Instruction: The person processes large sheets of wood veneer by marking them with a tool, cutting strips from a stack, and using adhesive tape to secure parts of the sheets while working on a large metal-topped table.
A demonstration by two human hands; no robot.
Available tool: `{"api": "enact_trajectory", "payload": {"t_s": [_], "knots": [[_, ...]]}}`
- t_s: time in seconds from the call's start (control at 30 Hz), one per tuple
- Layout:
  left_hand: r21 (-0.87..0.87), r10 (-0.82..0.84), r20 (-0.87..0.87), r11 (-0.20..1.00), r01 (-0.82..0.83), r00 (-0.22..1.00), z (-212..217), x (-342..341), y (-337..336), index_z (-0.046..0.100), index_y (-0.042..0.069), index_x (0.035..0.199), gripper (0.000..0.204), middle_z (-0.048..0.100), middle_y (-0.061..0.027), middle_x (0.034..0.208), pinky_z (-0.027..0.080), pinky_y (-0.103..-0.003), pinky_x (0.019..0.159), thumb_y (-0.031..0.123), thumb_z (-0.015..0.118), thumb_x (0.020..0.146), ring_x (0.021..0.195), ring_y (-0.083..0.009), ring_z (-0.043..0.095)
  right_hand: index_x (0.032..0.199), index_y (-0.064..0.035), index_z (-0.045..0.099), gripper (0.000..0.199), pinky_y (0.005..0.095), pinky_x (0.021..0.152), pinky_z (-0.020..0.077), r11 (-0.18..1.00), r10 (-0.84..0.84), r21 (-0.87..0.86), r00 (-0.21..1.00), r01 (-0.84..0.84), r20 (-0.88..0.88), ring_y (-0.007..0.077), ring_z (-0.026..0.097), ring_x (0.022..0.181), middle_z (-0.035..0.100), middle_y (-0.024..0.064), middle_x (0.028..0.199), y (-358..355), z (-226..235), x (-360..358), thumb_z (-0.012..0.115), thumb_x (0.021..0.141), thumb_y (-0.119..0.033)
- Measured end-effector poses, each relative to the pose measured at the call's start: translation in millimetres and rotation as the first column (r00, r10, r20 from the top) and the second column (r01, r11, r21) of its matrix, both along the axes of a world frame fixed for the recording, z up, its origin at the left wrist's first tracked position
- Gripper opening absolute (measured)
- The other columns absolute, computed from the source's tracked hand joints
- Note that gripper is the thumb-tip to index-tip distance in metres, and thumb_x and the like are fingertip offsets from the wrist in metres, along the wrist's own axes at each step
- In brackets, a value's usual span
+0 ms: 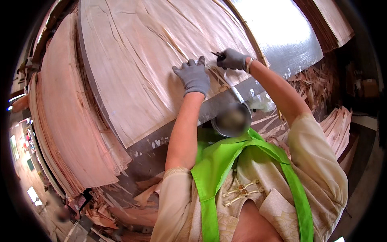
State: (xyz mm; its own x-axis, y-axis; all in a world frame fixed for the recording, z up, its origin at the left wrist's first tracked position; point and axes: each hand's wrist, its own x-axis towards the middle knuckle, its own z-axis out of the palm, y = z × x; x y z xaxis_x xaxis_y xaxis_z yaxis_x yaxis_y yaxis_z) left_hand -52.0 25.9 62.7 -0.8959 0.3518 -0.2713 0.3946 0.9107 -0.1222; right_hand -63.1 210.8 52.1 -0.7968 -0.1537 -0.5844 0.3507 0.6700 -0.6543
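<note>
My left hand [192,77], in a grey glove, lies flat with its fingers spread on a large pale wood veneer sheet [133,68]. The sheet has wrinkles and long splits running through it. To the right, my right hand [234,59], also gloved in grey, is closed around a thin dark tool [219,55]; its tip points left and its exact kind is not clear. Narrow loose veneer strips lie below this hand, near the sheet's front edge. A round container [217,126] with a pale strap sits at the table's front edge; its contents are blurred.
Stacked veneer sheets [66,105] stand along the left. A shiny metal surface [282,36] lies at the right, beyond a long narrow strip [246,29]. Veneer scraps [318,86] pile up at right, with more at lower left. The table's dark front edge [155,139] runs before me.
</note>
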Motion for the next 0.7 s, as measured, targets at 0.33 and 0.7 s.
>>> {"api": "enact_trajectory", "payload": {"t_s": [0.33,0.7], "knots": [[0.010,-0.011,-0.029,1.000,0.011,1.000,-9.9,7.1,2.8,0.038,0.032,0.136,0.057,0.049,-0.0075,0.119,0.022,-0.060,0.100,0.039,0.056,0.081,0.116,-0.0258,0.044,0.082,-0.0034,0.060,0.014,0.0205,0.038,0.0326,0.764,-0.303,-0.456,0.878,0.456,0.369,0.0054,0.044,0.046,0.051,-0.0013,0.060,76.3,31.8,196.7,0.064,0.083,-0.017],[0.264,-0.327,-0.311,0.872,0.412,0.892,-40.2,31.5,-11.7,0.051,0.029,0.126,0.043,0.045,-0.0084,0.131,0.020,-0.054,0.105,0.016,0.043,0.085,0.125,-0.0248,0.038,0.090,-0.0050,0.053,0.014,0.0185,0.042,0.0243,0.551,-0.729,-0.671,0.677,0.495,-0.099,0.0038,0.036,0.044,0.043,-0.0053,0.058,151.9,161.2,196.0,0.060,0.085,-0.016]]}}
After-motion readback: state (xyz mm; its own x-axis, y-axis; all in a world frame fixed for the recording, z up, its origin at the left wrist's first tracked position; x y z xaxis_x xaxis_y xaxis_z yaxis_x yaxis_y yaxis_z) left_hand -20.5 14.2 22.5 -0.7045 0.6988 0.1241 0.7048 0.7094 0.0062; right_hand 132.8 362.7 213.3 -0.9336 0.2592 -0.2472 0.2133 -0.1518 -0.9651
